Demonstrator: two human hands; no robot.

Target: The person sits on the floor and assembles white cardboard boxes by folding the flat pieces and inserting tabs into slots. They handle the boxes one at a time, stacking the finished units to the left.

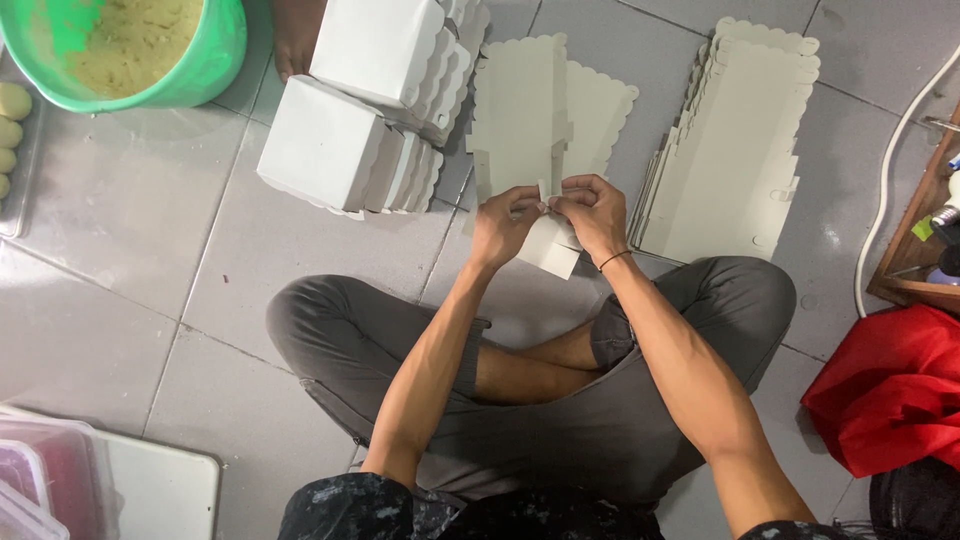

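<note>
I sit cross-legged on a grey tiled floor. My left hand and my right hand both pinch a white cardboard box blank with scalloped edges, gripping its tabs at the near end. The blank is partly folded, one panel standing upright. Its far part lies toward the floor ahead of my knees. To the right lies a stack of flat white blanks. To the left stand folded white boxes in leaning piles.
A green bucket with pale dough stands at the top left beside a tray of dough balls. A white cable, a wooden shelf edge and a red cloth are at right. Plastic containers sit at bottom left.
</note>
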